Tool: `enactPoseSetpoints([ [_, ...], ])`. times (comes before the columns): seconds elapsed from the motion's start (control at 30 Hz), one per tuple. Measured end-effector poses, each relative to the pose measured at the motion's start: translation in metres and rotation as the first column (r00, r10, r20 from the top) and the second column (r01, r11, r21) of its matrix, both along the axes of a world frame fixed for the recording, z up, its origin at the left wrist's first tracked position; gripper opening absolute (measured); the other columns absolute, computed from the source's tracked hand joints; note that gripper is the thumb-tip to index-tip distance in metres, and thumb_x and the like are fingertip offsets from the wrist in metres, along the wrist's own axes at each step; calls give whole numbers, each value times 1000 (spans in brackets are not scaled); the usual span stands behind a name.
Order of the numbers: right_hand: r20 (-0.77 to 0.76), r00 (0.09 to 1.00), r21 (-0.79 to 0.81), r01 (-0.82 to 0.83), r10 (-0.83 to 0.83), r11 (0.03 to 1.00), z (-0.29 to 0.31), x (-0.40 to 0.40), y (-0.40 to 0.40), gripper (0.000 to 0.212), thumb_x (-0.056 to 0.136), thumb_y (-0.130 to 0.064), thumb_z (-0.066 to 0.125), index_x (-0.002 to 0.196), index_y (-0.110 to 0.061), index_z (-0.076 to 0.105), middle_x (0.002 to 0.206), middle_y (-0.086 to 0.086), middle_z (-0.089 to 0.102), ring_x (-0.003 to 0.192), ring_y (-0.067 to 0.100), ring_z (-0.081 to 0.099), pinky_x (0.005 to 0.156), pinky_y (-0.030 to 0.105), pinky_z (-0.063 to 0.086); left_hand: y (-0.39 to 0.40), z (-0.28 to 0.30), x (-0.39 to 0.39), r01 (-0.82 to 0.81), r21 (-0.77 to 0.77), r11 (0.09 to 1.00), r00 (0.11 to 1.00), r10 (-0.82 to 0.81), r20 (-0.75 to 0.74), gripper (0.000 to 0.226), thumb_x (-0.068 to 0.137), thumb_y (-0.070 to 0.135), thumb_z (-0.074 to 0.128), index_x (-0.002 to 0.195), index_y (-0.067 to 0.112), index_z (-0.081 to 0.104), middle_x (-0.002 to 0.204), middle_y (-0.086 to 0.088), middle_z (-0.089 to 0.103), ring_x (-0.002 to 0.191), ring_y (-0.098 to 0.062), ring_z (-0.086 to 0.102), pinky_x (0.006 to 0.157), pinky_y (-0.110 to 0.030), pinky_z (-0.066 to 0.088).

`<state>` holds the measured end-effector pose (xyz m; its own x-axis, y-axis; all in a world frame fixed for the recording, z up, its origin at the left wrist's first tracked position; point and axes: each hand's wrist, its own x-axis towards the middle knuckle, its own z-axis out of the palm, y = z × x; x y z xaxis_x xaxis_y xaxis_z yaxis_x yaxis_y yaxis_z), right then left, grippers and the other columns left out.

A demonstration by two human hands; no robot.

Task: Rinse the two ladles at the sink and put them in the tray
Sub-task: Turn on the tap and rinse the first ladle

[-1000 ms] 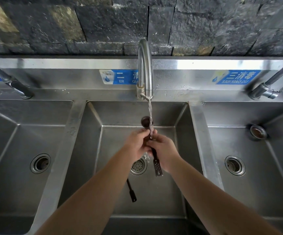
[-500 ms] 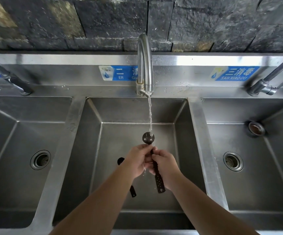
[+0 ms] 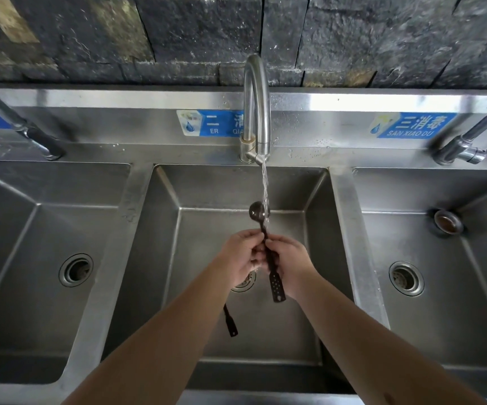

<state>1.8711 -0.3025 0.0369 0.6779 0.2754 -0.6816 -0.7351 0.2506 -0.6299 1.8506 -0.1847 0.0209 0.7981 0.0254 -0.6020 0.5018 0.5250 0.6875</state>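
A small dark ladle (image 3: 274, 282) is held over the middle sink basin (image 3: 178, 258), its round bowl up under the running water from the curved tap (image 3: 257, 106). My left hand (image 3: 242, 255) and my right hand (image 3: 289, 261) both grip its handle, fingers touching. The handle's perforated flat end hangs below my hands. A second dark ladle (image 3: 230, 324) lies on the basin floor under my left forearm; only its handle end shows. No tray is in view.
Steel basins sit to the left (image 3: 32, 258) and right (image 3: 441, 273), each with a drain. A loose round strainer (image 3: 447, 222) lies in the right basin. Side taps stand at far left (image 3: 32, 135) and far right (image 3: 467, 147). A dark stone wall rises behind.
The ladle's bowl has come out from beside my hands and now sits higher under the stream. My hands grip lower on the handle.
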Motion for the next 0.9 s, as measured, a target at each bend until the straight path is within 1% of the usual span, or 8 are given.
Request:
enactPoseSetpoints([
  [0.1, 49, 999, 47, 7, -9, 999, 10, 22, 10, 20, 90, 7, 53, 104, 6, 67, 68, 17, 70, 53, 22, 67, 43, 26, 50, 6, 17, 17, -25, 1, 1000, 998, 25, 51, 20, 98, 6, 46, 99, 9, 66, 54, 0, 47, 40, -9, 42, 42, -23, 40],
  [0.17, 83, 997, 64, 1, -6, 998, 16, 36, 16, 21, 90, 5, 54, 106, 6, 68, 69, 16, 70, 56, 21, 67, 45, 26, 50, 10, 28, 29, -44, -7, 999, 996, 45, 77, 22, 99, 6, 45, 106, 7, 65, 60, -3, 43, 41, -9, 41, 41, -23, 38],
  [0.23, 122, 993, 82, -12, 2, 997, 23, 47, 22, 20, 89, 3, 54, 103, 4, 69, 67, 14, 68, 55, 20, 66, 45, 25, 49, 13, 37, 40, -60, 6, 998, 994, 59, 93, 23, 99, 5, 44, 109, 8, 65, 61, -3, 42, 43, -10, 40, 40, -23, 37],
  [0.4, 192, 981, 123, -35, 11, 992, 42, 71, 32, 18, 88, 2, 54, 92, 0, 71, 59, 9, 67, 50, 16, 64, 42, 22, 48, 21, 59, 63, -80, 36, 996, 985, 74, 154, 24, 100, 6, 43, 103, 14, 66, 51, 2, 46, 39, -7, 40, 39, -21, 34],
  [0.5, 237, 971, 113, -58, 30, 992, 54, 82, 39, 21, 90, -2, 55, 82, -5, 74, 59, 6, 67, 51, 15, 63, 42, 21, 49, 24, 69, 74, -106, 22, 994, 978, 100, 185, 24, 101, 7, 43, 102, 17, 65, 54, 2, 45, 39, -6, 38, 38, -19, 31],
  [0.67, 253, 967, 152, -73, 33, 986, 68, 94, 48, 12, 90, -5, 60, 93, -5, 72, 60, 6, 67, 51, 14, 64, 42, 21, 48, 33, 82, 86, -105, 37, 994, 971, 95, 220, 23, 101, 11, 43, 100, 17, 65, 58, 3, 43, 46, -7, 35, 44, -23, 30],
  [0.8, 272, 962, 192, -83, 28, 978, 72, 96, 52, 14, 92, -4, 59, 89, -4, 73, 58, 6, 66, 50, 13, 63, 43, 21, 49, 36, 86, 89, -121, 41, 992, 967, 109, 230, 27, 101, 11, 42, 88, 19, 64, 60, 3, 42, 47, -6, 35, 43, -22, 30],
  [0.9, 287, 958, 170, -81, 30, 982, 70, 91, 52, 13, 92, -3, 58, 88, -5, 71, 60, 8, 67, 50, 15, 64, 43, 24, 50, 35, 81, 86, -134, 65, 989, 966, 116, 232, 28, 101, 11, 43, 89, 19, 68, 58, 2, 46, 46, -8, 36, 43, -24, 31],
])
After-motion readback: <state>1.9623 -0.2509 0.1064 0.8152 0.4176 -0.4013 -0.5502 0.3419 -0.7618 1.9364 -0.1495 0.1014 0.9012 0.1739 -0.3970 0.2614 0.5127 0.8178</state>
